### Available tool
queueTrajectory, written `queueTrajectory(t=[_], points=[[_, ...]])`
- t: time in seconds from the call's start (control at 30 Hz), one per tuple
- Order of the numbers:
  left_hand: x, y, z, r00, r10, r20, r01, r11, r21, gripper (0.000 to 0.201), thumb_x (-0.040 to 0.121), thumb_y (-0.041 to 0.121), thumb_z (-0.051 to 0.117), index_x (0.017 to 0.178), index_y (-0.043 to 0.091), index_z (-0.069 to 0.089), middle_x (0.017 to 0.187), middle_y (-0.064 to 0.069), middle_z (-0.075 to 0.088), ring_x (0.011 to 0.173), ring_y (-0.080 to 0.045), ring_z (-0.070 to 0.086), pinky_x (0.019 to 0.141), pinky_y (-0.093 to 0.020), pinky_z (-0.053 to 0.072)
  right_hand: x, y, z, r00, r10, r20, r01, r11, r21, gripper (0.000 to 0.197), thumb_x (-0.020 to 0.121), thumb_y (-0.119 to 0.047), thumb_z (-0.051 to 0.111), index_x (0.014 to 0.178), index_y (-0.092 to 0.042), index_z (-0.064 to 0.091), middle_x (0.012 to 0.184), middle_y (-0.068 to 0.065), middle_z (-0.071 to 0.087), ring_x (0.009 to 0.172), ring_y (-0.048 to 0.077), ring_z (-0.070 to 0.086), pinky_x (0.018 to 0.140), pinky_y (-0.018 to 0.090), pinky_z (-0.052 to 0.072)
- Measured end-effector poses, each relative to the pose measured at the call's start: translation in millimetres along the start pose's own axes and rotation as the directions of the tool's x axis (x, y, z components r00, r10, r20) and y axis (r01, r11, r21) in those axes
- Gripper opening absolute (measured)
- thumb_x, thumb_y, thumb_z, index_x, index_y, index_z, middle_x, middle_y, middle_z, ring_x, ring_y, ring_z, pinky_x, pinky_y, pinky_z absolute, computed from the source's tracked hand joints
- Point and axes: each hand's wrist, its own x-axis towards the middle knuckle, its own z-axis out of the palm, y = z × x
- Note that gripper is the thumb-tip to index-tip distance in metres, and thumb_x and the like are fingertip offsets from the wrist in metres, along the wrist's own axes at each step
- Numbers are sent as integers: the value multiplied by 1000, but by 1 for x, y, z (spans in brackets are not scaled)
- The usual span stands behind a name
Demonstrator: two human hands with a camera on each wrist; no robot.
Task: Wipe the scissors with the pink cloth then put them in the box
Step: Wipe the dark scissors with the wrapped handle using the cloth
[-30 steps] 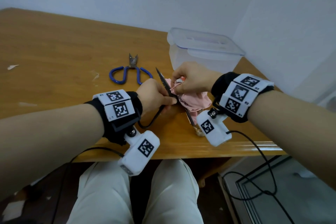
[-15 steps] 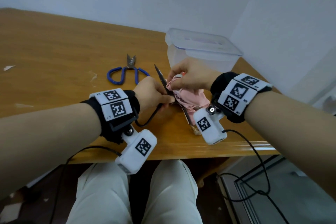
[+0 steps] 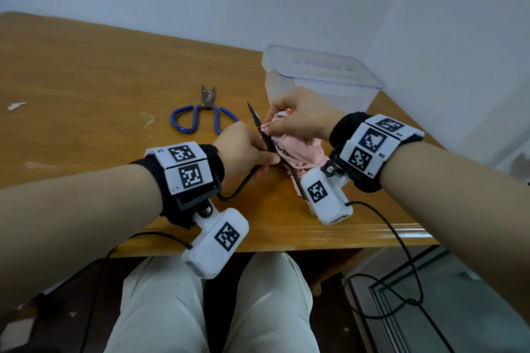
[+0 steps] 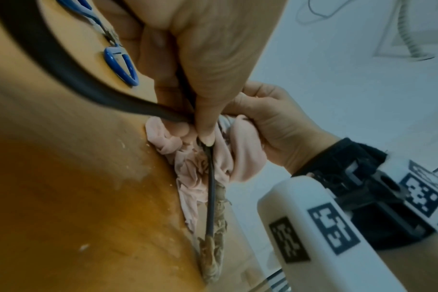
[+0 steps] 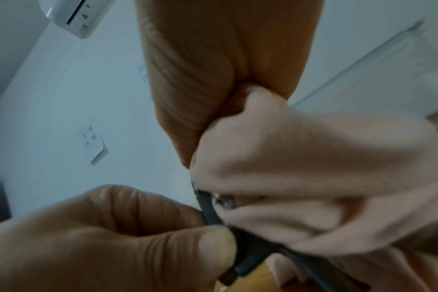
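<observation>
Left hand [image 3: 243, 149] pinches black-handled scissors [image 3: 259, 130], blade pointing away toward clear plastic box [image 3: 321, 80]; right hand [image 3: 298, 117], nearer box, grips crumpled pink cloth [image 3: 298, 152] around blade.

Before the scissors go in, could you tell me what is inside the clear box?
Through the clear box, only a pale purple shape under its closed lid shows. The right hand covers its lower front, so the bottom stays unseen.

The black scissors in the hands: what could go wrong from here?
1. The left hand pinches the black-handled scissors near the bare blades, and the right hand rubs the crumpled pink cloth over them; a slip might cut a finger.
2. The clear plastic box seems to have its lid on, so it probably needs opening first.
</observation>
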Motion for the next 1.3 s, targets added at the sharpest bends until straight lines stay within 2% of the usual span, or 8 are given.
queueTrajectory(t=[0.13,0.33,0.53,0.67,0.77,0.93,1.13,1.3], points=[[-2,3,1,999,20,32,-21,999,31,34,85,26,71,63,1,69,52,-3,64,47,-11,54,58,-24,49,9,-4,1,996,28,-88,-19,994,106,7,78,-17,74,84,-17,71,76,-12,58,75,2,53,62,19,43],[1,1,-2,999,19,30,-20,1000,10,33,85,24,72,62,1,68,52,-5,64,49,-17,57,62,-31,52,7,-2,1,1000,21,-18,-19,996,89,9,77,-19,75,84,-14,71,74,-10,58,72,2,53,58,19,40],[0,1,-2,998,35,45,-37,999,27,34,85,24,71,63,-2,69,54,-6,65,46,-13,56,61,-29,52,17,-1,7,993,59,-100,-43,987,154,12,76,-25,76,71,-26,65,75,-8,60,80,11,57,73,29,49],[1,0,-3,999,21,50,-20,1000,-22,33,84,22,73,62,-2,68,58,-13,66,52,-21,58,64,-36,55,13,-1,2,999,50,2,-50,993,102,10,75,-22,78,74,-19,68,72,-4,58,74,13,57,62,26,48],[3,1,-3,999,21,50,-22,1000,5,33,84,24,73,61,1,68,52,-6,63,50,-18,58,64,-32,54,12,-1,-2,998,63,15,-65,993,94,11,73,-20,79,72,-20,68,77,0,61,79,20,61,67,35,54],[0,1,-2,998,23,61,-25,999,29,35,85,26,72,56,7,66,47,0,61,47,-14,55,62,-28,52,15,-4,3,997,69,-45,-61,986,155,12,76,-23,77,72,-21,66,68,-5,57,65,11,54,50,22,44],[2,3,-2,998,5,63,-6,1000,24,34,85,25,72,58,6,67,45,2,60,40,-8,51,48,-15,43,13,-1,-2,998,50,40,-55,993,109,13,72,-20,79,68,-22,67,89,11,69,88,31,66,76,46,55],[0,2,-1,998,14,67,-17,999,48,36,85,26,72,55,8,66,45,2,60,42,-8,53,53,-16,46,17,-2,7,995,66,-71,-52,981,189,12,76,-23,77,72,-21,66,78,-2,63,78,13,59,70,32,53]])
